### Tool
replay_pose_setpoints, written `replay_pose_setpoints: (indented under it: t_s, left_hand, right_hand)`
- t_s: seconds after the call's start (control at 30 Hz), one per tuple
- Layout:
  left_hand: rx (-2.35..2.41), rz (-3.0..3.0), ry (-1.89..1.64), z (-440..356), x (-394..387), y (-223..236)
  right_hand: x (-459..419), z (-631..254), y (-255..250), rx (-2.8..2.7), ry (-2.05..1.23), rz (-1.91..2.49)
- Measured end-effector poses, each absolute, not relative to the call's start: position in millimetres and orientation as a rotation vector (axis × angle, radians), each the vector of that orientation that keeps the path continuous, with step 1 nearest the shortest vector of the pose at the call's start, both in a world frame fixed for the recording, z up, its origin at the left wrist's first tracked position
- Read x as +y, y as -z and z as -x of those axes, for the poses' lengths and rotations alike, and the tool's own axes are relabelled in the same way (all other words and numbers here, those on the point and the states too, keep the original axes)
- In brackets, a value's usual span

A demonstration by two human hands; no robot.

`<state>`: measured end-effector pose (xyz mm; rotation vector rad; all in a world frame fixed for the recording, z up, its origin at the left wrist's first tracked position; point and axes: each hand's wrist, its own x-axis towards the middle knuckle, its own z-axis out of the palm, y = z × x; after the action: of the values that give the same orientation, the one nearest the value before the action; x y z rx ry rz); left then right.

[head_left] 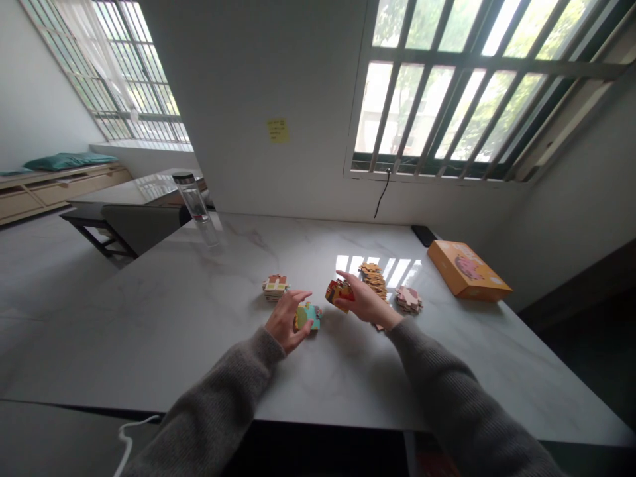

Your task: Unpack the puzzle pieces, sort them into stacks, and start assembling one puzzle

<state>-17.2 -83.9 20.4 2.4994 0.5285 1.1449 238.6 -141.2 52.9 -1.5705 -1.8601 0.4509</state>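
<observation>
My left hand is low over the table with thumb and fingers spread around teal and green jigsaw puzzle pieces; I cannot tell how firmly it touches them. Just to the right, my right hand grips a small stack of red and yellow puzzle pieces, tilted between thumb and fingers. Beyond my left hand sits a stack of pieces with a brown and cream picture. A long row of overlapping tan pieces lies behind my right hand, partly hidden by it. Pinkish pieces are piled farther right.
An orange box lies at the right of the white marbled table, with a black phone-like object behind it. A clear bottle stands at the far left edge. A white cable hangs near the front edge.
</observation>
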Motion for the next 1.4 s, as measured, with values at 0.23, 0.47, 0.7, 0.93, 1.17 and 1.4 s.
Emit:
replay_pose_setpoints:
  t_s: [0.23,0.47,0.7,0.93,1.17,1.4]
  left_hand:
    - [0.469,-2.585,-1.156,29,-69,-15]
    - [0.470,-2.568,-1.019,34,-60,-2]
    - [0.588,-2.519,-0.908,33,-61,15]
    - [0.777,-2.471,-0.773,29,-54,28]
    - [0.676,-2.484,-0.800,10,-59,20]
    - [0.705,-2.377,-0.721,-4,-80,-1]
  right_hand:
    - [-142,-184,-72,-1.610,-1.035,1.224]
    - [-124,-169,-58,-1.802,-0.902,1.240]
    - [-120,-170,-42,-1.829,-0.654,1.557]
    - [-127,-171,-48,-1.848,-0.787,1.476]
    - [-137,-184,-45,-1.711,-0.724,1.476]
    - [-150,-195,-40,-1.634,-0.678,1.557]
